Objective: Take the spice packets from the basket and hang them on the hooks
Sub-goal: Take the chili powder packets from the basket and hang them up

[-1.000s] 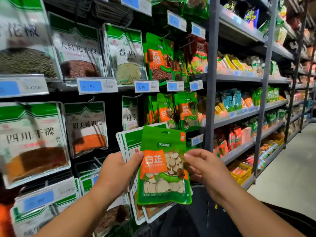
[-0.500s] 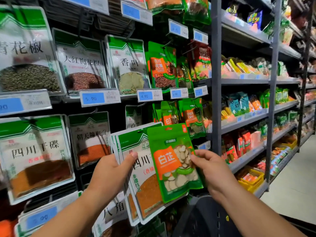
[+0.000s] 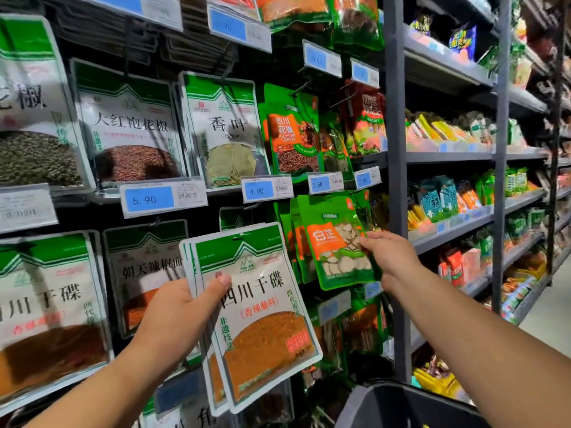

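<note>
A: Left side?
B: Left hand point(image 3: 173, 313) grips a stack of white-and-green packets point(image 3: 262, 319), thumb across the front one, stack tilted.
A: Right?
B: Right hand point(image 3: 389, 254) pinches the green packet point(image 3: 336, 242) by its right edge, against the hanging green packets point(image 3: 293, 233) under a price tag point(image 3: 324, 183). Whether it is on the hook, can't tell. Basket point(image 3: 401, 406) rim at the bottom edge.

Stack of white-and-green packets point(image 3: 262, 319), near centre: smooth plastic film, glossy, with a clear window in the lower half. Green packet point(image 3: 336, 242), to its right: glossy plastic film, slightly creased, catching glare. Hanging packets point(image 3: 129, 125) on the left wall: the same shiny film. Price tags point(image 3: 163, 197): paper labels behind clear glossy plastic. Shelf upright point(image 3: 394, 180): grey painted metal, matt. Hooks point(image 3: 301, 88): thin dark metal wire. Basket point(image 3: 386, 409), near right: dark, matt, apparently plastic.
</note>
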The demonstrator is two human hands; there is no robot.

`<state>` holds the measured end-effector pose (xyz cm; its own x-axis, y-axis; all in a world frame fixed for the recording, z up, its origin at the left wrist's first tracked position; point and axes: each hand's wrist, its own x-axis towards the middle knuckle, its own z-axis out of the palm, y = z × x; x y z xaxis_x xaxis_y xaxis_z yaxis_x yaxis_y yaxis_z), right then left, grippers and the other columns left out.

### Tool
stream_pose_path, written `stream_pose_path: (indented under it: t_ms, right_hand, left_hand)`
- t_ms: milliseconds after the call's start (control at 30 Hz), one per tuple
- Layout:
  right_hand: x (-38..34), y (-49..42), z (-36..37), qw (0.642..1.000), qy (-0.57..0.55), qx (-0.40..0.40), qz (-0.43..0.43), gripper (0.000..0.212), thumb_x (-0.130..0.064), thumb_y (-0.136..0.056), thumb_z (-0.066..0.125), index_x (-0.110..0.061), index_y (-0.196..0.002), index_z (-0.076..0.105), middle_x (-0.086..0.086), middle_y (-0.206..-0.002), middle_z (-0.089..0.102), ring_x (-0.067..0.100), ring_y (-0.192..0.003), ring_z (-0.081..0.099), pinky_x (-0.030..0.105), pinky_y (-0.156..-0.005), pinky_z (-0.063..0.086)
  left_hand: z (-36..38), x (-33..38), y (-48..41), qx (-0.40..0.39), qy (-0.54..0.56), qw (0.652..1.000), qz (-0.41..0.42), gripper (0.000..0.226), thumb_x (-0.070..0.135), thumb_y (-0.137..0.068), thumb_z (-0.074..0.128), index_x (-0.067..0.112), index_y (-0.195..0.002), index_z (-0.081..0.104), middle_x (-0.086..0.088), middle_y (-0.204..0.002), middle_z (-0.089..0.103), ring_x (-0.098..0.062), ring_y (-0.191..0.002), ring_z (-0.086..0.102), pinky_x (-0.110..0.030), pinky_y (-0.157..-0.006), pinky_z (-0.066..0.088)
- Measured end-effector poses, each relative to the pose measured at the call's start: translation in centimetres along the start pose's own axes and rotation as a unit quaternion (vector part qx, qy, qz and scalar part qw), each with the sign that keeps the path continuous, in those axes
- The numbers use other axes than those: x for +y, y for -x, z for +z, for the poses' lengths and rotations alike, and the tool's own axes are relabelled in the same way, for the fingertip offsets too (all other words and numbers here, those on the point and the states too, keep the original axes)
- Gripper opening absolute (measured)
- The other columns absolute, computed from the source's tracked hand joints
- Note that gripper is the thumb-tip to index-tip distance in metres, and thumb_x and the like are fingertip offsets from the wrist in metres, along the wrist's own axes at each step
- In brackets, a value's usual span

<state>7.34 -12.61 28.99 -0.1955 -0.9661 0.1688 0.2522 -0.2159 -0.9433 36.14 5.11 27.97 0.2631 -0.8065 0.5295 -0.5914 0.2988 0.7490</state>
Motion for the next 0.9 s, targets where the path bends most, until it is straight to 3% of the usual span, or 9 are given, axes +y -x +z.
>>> stream_pose_path:
  t_ms: [67, 167, 300, 433, 567, 633, 700, 800, 900]
  right_hand:
    - [-0.3, -0.7, 0.7, 1.0, 0.015, 0.009, -0.011, 0.009, -0.004, -0.092, 0.072, -0.013, -0.095, 0.071, 0.013, -0.126, 0.067, 0.027, -0.111, 0.064, 0.044, -0.103, 0.05]
    - [-0.6, -1.4, 1.5, 0.999, 0.034, 0.013, -0.017, 0.017, -0.003, -0.093, 0.071, -0.008, -0.109, 0.072, 0.012, -0.12, 0.068, 0.024, -0.102, 0.063, 0.038, -0.096, 0.05]
    - [-0.4, -1.9, 1.9, 0.997, 0.066, 0.012, -0.027, 0.024, -0.002, -0.093, 0.07, -0.002, -0.117, 0.071, 0.009, -0.113, 0.066, 0.014, -0.084, 0.06, 0.032, -0.088, 0.045]
    - [0.0, -2.5, 2.2, 0.993, 0.104, 0.02, -0.044, 0.021, -0.004, -0.091, 0.073, -0.005, -0.112, 0.073, 0.015, -0.117, 0.07, 0.026, -0.098, 0.068, 0.038, -0.087, 0.056]
    - [0.5, -2.9, 2.8, 0.985, 0.156, 0.018, -0.077, 0.016, -0.008, -0.095, 0.071, -0.005, -0.11, 0.071, 0.006, -0.103, 0.066, 0.011, -0.075, 0.06, 0.026, -0.065, 0.051]
    - [1.1, -3.1, 3.3, 0.98, 0.176, 0.027, -0.088, 0.011, -0.011, -0.095, 0.072, -0.005, -0.104, 0.071, 0.005, -0.104, 0.065, 0.018, -0.088, 0.06, 0.031, -0.077, 0.05]
    - [1.6, -3.2, 3.6, 0.977, 0.193, 0.035, -0.085, 0.011, -0.014, -0.094, 0.073, -0.004, -0.099, 0.073, 0.004, -0.105, 0.064, 0.022, -0.103, 0.058, 0.039, -0.086, 0.05]
    - [1.6, -2.6, 3.7, 0.969, 0.224, 0.053, -0.086, 0.012, -0.022, -0.092, 0.076, -0.011, -0.092, 0.071, 0.003, -0.104, 0.065, 0.024, -0.099, 0.059, 0.045, -0.089, 0.054]
    - [1.1, -0.3, 3.4, 0.946, 0.292, 0.079, -0.12, 0.022, -0.036, -0.093, 0.074, -0.021, -0.102, 0.061, -0.004, -0.101, 0.06, 0.019, -0.088, 0.059, 0.04, -0.078, 0.051]
  left_hand:
    - [0.3, 0.5, -0.2, 0.0, 0.001, 1.0, 0.002, 0.055, 0.032, -0.099, 0.059, 0.02, -0.047, 0.05, 0.008, -0.033, 0.048, -0.001, -0.029, 0.045, -0.01, -0.037, 0.032]
    - [0.6, 0.6, -0.9, -0.006, 0.029, 1.0, 0.002, 0.058, 0.03, -0.1, 0.059, 0.02, -0.043, 0.049, 0.008, -0.033, 0.049, -0.001, -0.029, 0.048, -0.009, -0.037, 0.032]
    - [0.7, -0.3, -2.1, -0.021, 0.024, 0.999, 0.015, 0.055, 0.039, -0.098, 0.06, 0.018, -0.048, 0.052, 0.003, -0.038, 0.05, -0.004, -0.033, 0.044, -0.016, -0.041, 0.035]
    - [0.9, -0.6, -2.8, -0.027, 0.025, 0.999, 0.015, 0.051, 0.041, -0.097, 0.06, 0.014, -0.054, 0.056, 0.004, -0.042, 0.054, -0.004, -0.036, 0.047, -0.019, -0.044, 0.038]
    - [0.8, -1.2, -3.4, -0.049, 0.034, 0.998, 0.007, 0.053, 0.045, -0.095, 0.06, 0.004, -0.061, 0.057, 0.0, -0.047, 0.055, -0.013, -0.04, 0.049, -0.029, -0.049, 0.042]
    - [0.8, -1.4, -3.5, -0.054, 0.032, 0.998, 0.003, 0.053, 0.047, -0.095, 0.06, 0.001, -0.071, 0.065, -0.007, -0.058, 0.067, -0.023, -0.048, 0.061, -0.039, -0.054, 0.053]
    - [0.8, -1.7, -3.5, -0.058, 0.027, 0.998, -0.001, 0.053, 0.05, -0.095, 0.06, 0.0, -0.082, 0.071, -0.016, -0.074, 0.075, -0.037, -0.067, 0.072, -0.053, -0.068, 0.06]
    - [0.5, -1.9, -3.4, -0.068, 0.024, 0.997, 0.003, 0.068, 0.064, -0.088, 0.057, -0.003, -0.088, 0.069, -0.027, -0.082, 0.072, -0.046, -0.072, 0.069, -0.059, -0.07, 0.058]
    - [0.0, -1.8, -3.1, -0.063, 0.031, 0.998, 0.006, 0.075, 0.072, -0.08, 0.056, -0.001, -0.091, 0.069, -0.03, -0.087, 0.07, -0.046, -0.073, 0.069, -0.056, -0.073, 0.06]
